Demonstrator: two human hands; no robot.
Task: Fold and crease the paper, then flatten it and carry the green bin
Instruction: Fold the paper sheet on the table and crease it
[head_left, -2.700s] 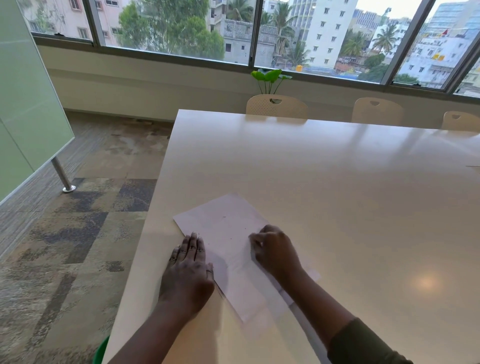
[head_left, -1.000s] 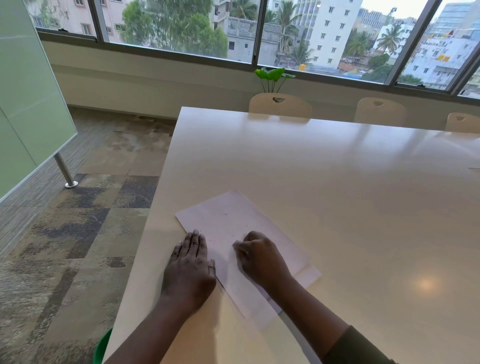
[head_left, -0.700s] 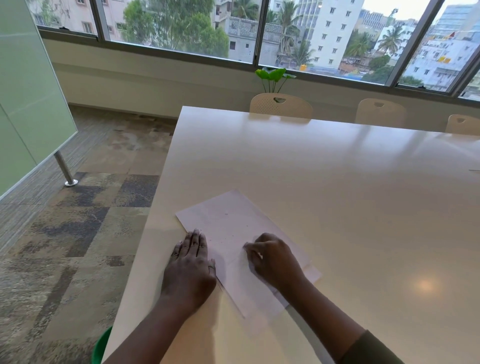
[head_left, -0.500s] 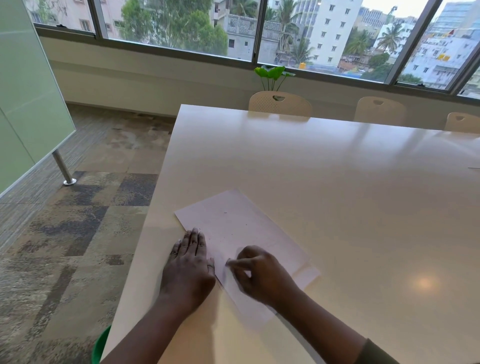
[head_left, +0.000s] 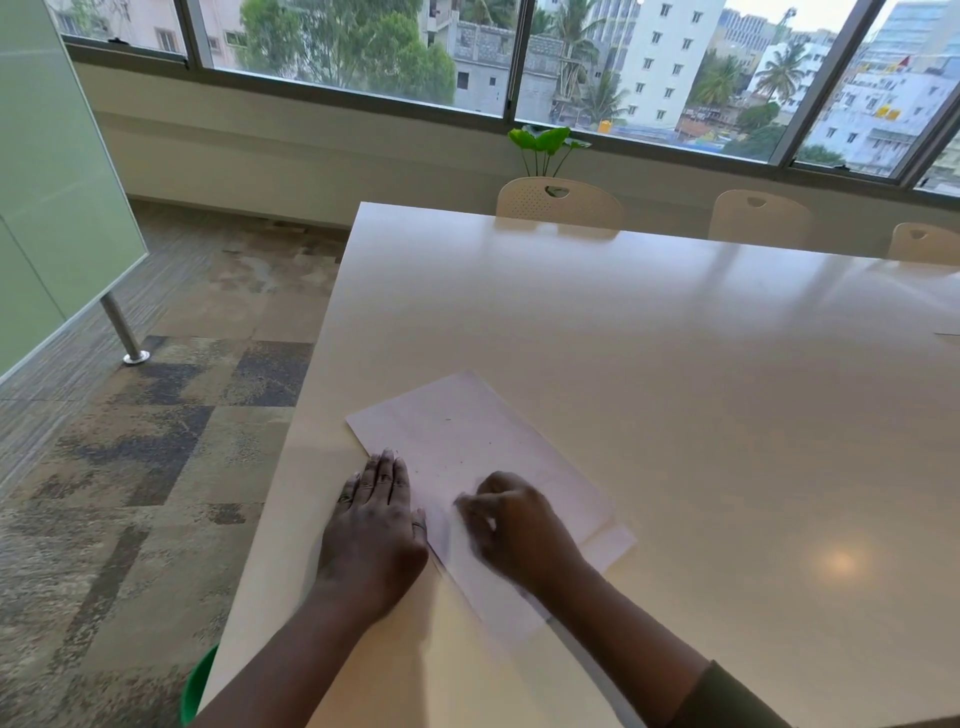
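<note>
The paper (head_left: 467, 457) lies folded on the table (head_left: 675, 389), its layers slightly offset at the corner just to the right of the right hand (head_left: 514, 525). The left hand (head_left: 374, 525) is laid flat with fingers straight and together, pressed down at the paper's left edge, so the sheet is pinned beside the right hand. The right hand is set on the paper, blurred; its fingers appear curled with the knuckles turned down against the sheet, and nothing is seen to be held in it. The creasing step is judged to be in hand, the fold line being pressed between the two hands. A sliver of the green bin (head_left: 197, 686) is seen below and to the left of the left forearm, beyond the table edge. For the next move, firm pressure along the whole fold is called for while the sheet is kept pinned; flattening and the bin are judged not yet begun
</note>
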